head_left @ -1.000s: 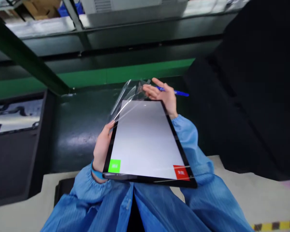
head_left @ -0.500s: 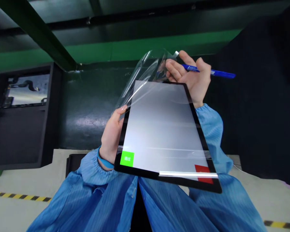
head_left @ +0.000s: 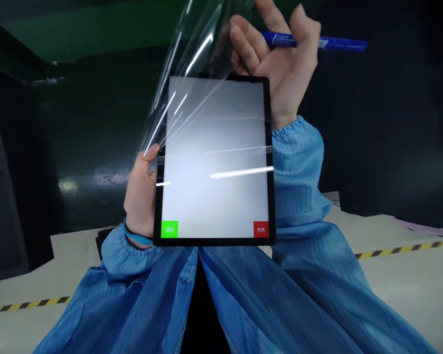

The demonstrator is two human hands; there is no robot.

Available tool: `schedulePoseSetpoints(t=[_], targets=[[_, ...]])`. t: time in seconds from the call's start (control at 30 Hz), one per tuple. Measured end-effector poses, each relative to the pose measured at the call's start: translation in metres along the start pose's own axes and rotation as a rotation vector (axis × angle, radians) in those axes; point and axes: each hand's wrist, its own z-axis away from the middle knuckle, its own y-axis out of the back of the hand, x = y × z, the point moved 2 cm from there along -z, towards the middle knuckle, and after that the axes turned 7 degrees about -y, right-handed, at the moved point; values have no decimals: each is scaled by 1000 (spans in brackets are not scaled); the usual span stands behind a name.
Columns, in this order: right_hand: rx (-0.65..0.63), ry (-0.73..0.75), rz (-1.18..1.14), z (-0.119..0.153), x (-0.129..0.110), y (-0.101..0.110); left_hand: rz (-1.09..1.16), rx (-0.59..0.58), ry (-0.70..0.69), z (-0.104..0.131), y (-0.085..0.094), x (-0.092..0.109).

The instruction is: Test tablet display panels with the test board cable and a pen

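A tablet (head_left: 216,196) with a lit white screen is held up in front of my body, a green box at its lower left corner and a red one at its lower right. My left hand (head_left: 142,196) grips its left edge, thumb on the front. Clear plastic film (head_left: 192,59) rises in a curl from the tablet's upper left, its lower end under or beside my left thumb. At the top right, my right hand (head_left: 280,69) has a blue pen (head_left: 341,44) lodged across its fingers. Those fingers touch or lie behind the film; I cannot tell which.
Behind the tablet is a dark green surface (head_left: 92,132). A dark box-like unit (head_left: 7,196) stands at the left edge. Dark material (head_left: 391,123) fills the right side. Yellow and black tape (head_left: 402,249) marks the pale floor.
The tablet now faces me more squarely and sits higher and further left in view. Both hands have risen with it. The view has shifted, and less of the left unit shows.
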Motion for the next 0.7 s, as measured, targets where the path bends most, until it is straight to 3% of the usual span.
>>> schedulePoseSetpoints(t=[0.13,0.27,0.33,0.43,0.53,0.7], targets=[[5,-31,47,1,-3,-1,4,5,-25,-12,8,-7],[-6,18,69,2,-4,-2,106,-99,204,-19,6,-15],[-35,17,67,3,-4,-5,141,-106,254,-21,5,-17],[49,12,110,3,-5,-4,139,-65,191,-25,10,-19],[125,26,325,-1,-5,8,93,-59,95,-28,19,-21],[110,240,590,-6,-12,16,198,-160,47,-31,23,-24]])
